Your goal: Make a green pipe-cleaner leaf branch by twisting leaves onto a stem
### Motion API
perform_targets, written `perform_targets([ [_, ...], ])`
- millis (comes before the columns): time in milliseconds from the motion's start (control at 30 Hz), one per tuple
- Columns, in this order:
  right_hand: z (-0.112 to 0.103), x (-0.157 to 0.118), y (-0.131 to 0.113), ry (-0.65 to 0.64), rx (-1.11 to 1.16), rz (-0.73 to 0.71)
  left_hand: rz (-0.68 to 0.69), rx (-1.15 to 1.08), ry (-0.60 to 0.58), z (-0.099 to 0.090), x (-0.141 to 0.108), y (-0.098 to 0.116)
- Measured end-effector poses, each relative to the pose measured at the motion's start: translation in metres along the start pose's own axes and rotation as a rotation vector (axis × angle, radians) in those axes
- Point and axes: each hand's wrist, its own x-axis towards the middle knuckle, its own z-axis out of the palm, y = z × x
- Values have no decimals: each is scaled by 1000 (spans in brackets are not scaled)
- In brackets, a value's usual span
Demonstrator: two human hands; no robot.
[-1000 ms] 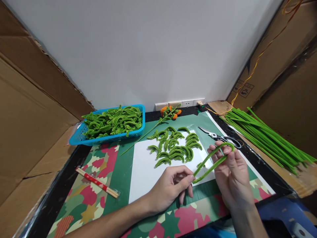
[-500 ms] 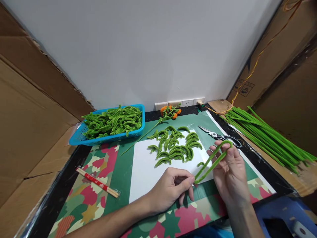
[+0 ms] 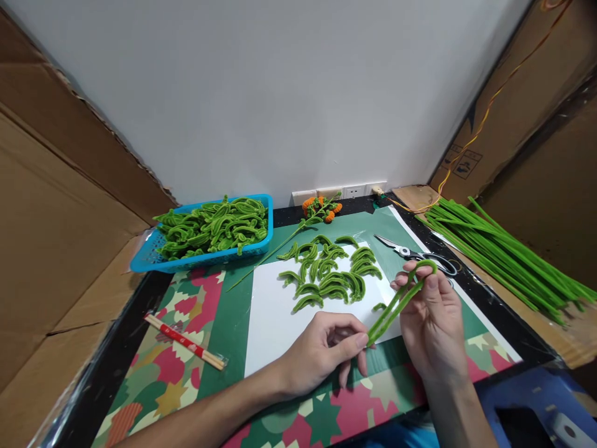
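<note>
A green pipe cleaner (image 3: 394, 307), bent double into a long narrow loop, stretches between my two hands. Thumb and fingers of my left hand (image 3: 329, 354) pinch its lower end near the front of the white sheet (image 3: 265, 323). At the rounded upper end, my right hand (image 3: 433, 323) grips the bend between thumb and fingers, palm turned up. Several short curved green pipe-cleaner pieces (image 3: 333, 289) lie on the sheet in front of my hands. One small piece (image 3: 379, 307) lies just behind the loop.
A blue basket (image 3: 205, 264) heaped with bent green pieces stands at the back left. Scissors (image 3: 410, 252) lie beyond my right hand, with long green pipe cleaners (image 3: 499, 255) to the right. An orange-flowered stem (image 3: 298, 230) lies behind the sheet; wrapped chopsticks (image 3: 184, 341) lie left.
The two sides of the pipe-cleaner loop have come closer together, narrowing it at the lower end. Both hands keep their hold in nearly the same place.
</note>
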Motion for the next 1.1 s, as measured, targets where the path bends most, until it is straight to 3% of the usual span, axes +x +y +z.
perform_targets([
  [667, 3, -3, 2, -12, 15, 69, -71, 69, 85, 2, 3, -6],
  [867, 4, 0, -3, 40, 39, 91, -55, 83, 59, 4, 1, -2],
  [1100, 7, 3, -8, 137, 32, 257, -30, 89, -26, 0, 0, 2],
])
